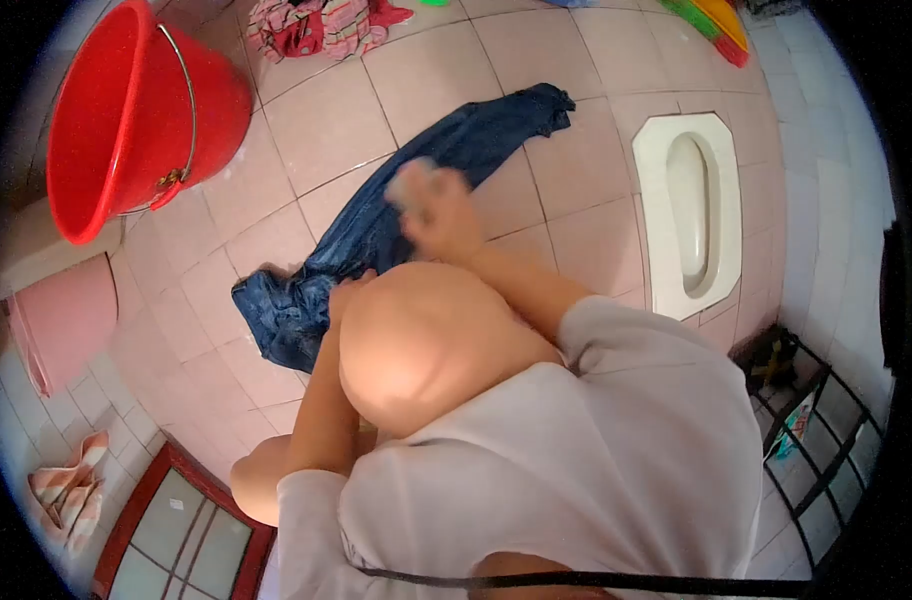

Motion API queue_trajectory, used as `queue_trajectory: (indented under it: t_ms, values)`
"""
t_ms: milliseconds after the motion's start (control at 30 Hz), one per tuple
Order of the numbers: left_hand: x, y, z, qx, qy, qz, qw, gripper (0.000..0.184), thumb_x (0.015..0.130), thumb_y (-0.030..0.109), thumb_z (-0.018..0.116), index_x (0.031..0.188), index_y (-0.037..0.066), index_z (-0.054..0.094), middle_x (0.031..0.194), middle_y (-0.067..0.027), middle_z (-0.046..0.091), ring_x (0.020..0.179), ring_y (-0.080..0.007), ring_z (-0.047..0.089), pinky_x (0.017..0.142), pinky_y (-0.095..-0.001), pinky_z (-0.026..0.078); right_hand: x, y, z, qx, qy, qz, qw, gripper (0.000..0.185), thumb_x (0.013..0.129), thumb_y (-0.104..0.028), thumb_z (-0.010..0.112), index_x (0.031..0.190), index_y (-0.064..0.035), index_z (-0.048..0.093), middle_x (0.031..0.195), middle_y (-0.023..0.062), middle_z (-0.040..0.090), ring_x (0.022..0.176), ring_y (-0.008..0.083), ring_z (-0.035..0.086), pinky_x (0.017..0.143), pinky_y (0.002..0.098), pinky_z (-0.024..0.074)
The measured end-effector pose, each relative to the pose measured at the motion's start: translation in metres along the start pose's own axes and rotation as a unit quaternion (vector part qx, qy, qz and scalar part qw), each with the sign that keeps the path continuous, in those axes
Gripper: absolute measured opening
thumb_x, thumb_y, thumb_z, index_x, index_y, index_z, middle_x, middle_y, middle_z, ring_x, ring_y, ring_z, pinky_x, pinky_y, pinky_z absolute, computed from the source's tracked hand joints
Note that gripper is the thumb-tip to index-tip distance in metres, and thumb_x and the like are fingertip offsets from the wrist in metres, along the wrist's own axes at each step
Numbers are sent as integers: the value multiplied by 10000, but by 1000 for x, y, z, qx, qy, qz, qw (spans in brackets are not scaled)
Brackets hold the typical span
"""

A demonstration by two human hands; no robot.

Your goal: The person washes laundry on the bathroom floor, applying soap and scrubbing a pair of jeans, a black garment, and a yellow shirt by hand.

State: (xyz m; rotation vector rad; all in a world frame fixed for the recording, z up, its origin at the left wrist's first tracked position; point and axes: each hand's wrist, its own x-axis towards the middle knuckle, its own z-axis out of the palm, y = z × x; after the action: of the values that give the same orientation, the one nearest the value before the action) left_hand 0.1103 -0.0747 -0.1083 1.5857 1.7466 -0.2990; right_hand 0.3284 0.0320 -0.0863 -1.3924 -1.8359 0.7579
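Observation:
A pair of wet dark blue jeans (376,215) lies stretched across the tiled floor in front of me. My left hand (348,293) presses down on the jeans near their bunched wider end; my knee partly hides it, but the fingers look closed on the cloth. Over the middle of the jeans is my right hand (444,215), smeared by motion. Its fingers are closed around a small pale greyish block (412,188), too blurred to tell whether it is a brush or soap.
At the upper left stands a red bucket (216,110) with a wire handle. Pink patterned cloth (321,25) lies at the top. A white squat toilet (724,220) is set in the floor to the right, and a black metal rack (826,430) stands at the lower right.

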Motion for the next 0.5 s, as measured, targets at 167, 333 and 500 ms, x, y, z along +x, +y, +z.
queue_trajectory:
  t_ms: [167, 333, 500]
  values:
    - [-4, -2, 1, 25, 10, -101, 995, 385, 849, 452, 480, 880, 76, 551, 906, -181, 633, 864, -400, 600, 739, -490, 462, 34, -17, -8, 48, -348, 88, 932, 388, 659, -264, 704, 1024, -151, 638, 911, 168, 588, 879, 358, 564, 734, 456, 473]
    - [8, 16, -1, -105, 0, -139, 985, 390, 855, 444, 514, 878, 57, 560, 879, -200, 636, 892, -407, 596, 784, -477, 457, 91, 145, -91, -332, -58, -31, 941, 503, 793, -354, 611, 1271, -233, 512, 925, 159, 523, 798, 330, 550, 669, 423, 484]
    - [19, 8, 15, -118, 77, -134, 981, 395, 835, 439, 555, 953, 64, 586, 925, -210, 635, 928, -404, 592, 827, -471, 450, 71, 89, -22, -311, -29, 60, 948, 496, 802, -382, 598, 1234, -148, 535, 872, 204, 537, 820, 354, 541, 714, 433, 471]
